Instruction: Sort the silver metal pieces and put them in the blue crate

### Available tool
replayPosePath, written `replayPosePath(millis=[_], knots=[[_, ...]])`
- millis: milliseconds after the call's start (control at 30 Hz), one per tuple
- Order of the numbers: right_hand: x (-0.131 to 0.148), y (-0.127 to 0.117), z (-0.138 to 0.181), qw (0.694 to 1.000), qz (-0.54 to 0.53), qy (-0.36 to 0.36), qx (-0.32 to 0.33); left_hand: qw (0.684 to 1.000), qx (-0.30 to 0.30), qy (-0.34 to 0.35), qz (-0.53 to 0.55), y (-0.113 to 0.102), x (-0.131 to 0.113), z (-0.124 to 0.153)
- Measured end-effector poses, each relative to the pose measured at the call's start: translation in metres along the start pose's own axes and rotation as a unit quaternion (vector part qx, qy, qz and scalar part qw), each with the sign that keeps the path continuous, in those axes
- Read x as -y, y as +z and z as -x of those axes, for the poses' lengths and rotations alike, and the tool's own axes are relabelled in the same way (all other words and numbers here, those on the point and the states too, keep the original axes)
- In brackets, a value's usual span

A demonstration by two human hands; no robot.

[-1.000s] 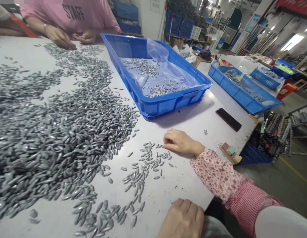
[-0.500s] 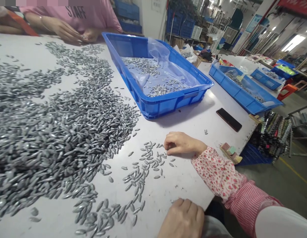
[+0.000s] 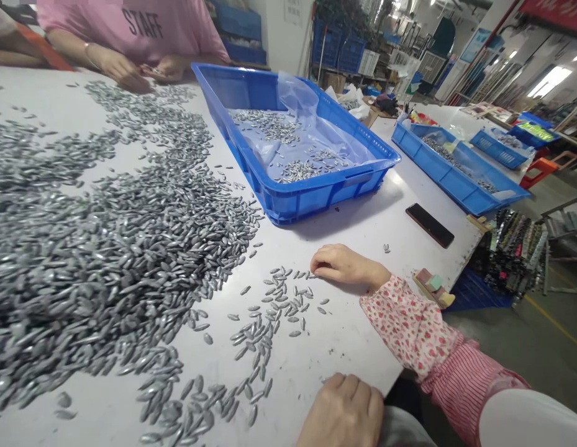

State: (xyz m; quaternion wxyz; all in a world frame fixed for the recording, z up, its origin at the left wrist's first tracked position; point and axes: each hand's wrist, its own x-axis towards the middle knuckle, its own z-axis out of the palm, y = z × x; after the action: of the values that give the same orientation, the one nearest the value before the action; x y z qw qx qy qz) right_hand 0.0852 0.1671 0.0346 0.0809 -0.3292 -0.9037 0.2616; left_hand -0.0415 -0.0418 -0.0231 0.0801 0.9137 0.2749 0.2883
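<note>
Right hand (image 3: 348, 264) half-curled at two o'clock of grey pieces (image 3: 264, 341), likely for reach; left hand (image 3: 344, 411) curled; can't tell either's hold.

Grey oval pellets (image 3: 111, 267), left on white flat table (image 3: 358, 347); blue rectangular plastic tray (image 3: 316, 202), centre; farther right, light-blue oblong plastic bin (image 3: 449, 177), seemingly holding pieces.

Place: factory workshop, clear as day on my feed | white worktable (image 3: 358, 323) heaped with loose grey pieces (image 3: 130, 248) | big blue crate (image 3: 330, 195) alongside | pink STAFF shirt (image 3: 186, 28) across from me | yellow floor line (image 3: 553, 320), and there, a red banner (image 3: 556, 15)!
</note>
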Motion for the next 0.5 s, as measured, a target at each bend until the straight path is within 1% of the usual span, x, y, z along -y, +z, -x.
replayPosePath(millis=[100, 200, 267, 300, 367, 500], knots=[[-0.002, 0.003, -0.001, 0.999, -0.005, 0.014, -0.03, 1.0, 0.007, 0.001, -0.001, 0.002, 0.0, 0.0], [-0.004, 0.006, -0.001, 0.995, -0.011, 0.024, -0.095, 1.0, 0.019, 0.002, 0.003, 0.0, -0.001, 0.0], [-0.003, 0.009, -0.001, 0.99, -0.015, 0.01, -0.137, 0.999, 0.034, -0.005, 0.015, -0.004, -0.001, -0.001], [-0.001, 0.012, -0.001, 0.989, -0.02, -0.004, -0.146, 0.999, 0.044, -0.01, 0.02, -0.007, -0.002, -0.002], [0.005, 0.02, -0.002, 0.991, -0.033, -0.037, -0.126, 0.998, 0.062, -0.017, 0.024, -0.013, -0.003, -0.005], [0.03, 0.044, -0.006, 0.996, -0.013, -0.09, -0.026, 0.997, 0.073, -0.024, 0.018, -0.02, -0.006, -0.009]])
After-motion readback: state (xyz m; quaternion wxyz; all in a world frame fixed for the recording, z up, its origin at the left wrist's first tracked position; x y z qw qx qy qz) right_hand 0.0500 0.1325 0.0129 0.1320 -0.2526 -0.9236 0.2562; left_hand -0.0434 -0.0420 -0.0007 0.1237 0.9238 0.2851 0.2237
